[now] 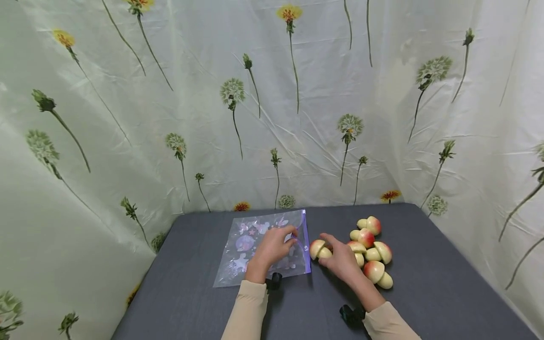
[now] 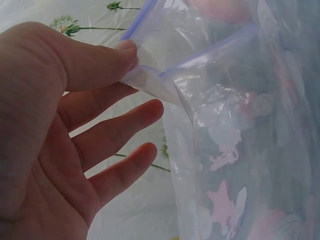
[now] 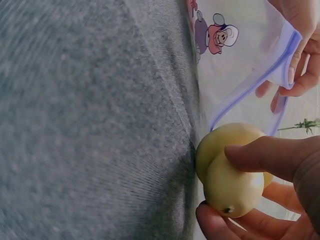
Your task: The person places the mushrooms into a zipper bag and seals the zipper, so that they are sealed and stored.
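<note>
A clear zip bag [image 1: 231, 255] with a purple seal and printed stars and shells lies on the dark table. My left hand [image 1: 272, 245] pinches the bag's purple-edged rim between thumb and index finger, lifting it so the mouth gapes; the other fingers are spread, as the left wrist view shows. My right hand [image 1: 343, 260] grips a toy mushroom [image 3: 235, 185] with a cream stem and red-and-cream cap, thumb on top and fingers beneath. That mushroom [image 1: 316, 248] is right beside the bag's mouth, low over the table.
Several more toy mushrooms [image 1: 374, 271] lie in a loose group right of my right hand. The dark grey table [image 1: 182, 297] ends at the back against a white curtain [image 1: 204, 47] printed with dandelions.
</note>
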Demonstrator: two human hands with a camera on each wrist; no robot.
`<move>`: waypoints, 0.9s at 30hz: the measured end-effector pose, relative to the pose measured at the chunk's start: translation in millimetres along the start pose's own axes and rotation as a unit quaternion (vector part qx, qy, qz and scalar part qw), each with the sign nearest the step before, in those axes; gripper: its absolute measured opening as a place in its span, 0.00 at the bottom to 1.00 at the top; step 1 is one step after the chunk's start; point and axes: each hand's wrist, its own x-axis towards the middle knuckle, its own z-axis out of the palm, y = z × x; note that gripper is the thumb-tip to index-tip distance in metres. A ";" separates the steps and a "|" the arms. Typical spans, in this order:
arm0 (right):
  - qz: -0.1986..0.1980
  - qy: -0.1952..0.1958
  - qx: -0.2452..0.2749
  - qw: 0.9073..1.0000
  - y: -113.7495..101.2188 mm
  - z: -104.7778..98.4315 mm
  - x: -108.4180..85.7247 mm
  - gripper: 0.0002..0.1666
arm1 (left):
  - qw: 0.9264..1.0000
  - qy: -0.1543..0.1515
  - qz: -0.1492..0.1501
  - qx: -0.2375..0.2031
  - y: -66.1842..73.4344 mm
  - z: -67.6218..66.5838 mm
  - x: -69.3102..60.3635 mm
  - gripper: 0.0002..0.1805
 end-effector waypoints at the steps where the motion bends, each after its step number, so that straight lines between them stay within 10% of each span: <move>1: 0.003 0.000 0.002 1.000 -0.5 -1.1 -0.3 0.43 | 1.000 0.000 0.001 0.000 0.3 0.3 -0.1 0.06; 27: 0.021 0.041 0.050 0.998 -4.8 -14.5 0.3 0.22 | 1.000 -0.004 0.008 -0.014 1.3 -0.9 0.2 0.04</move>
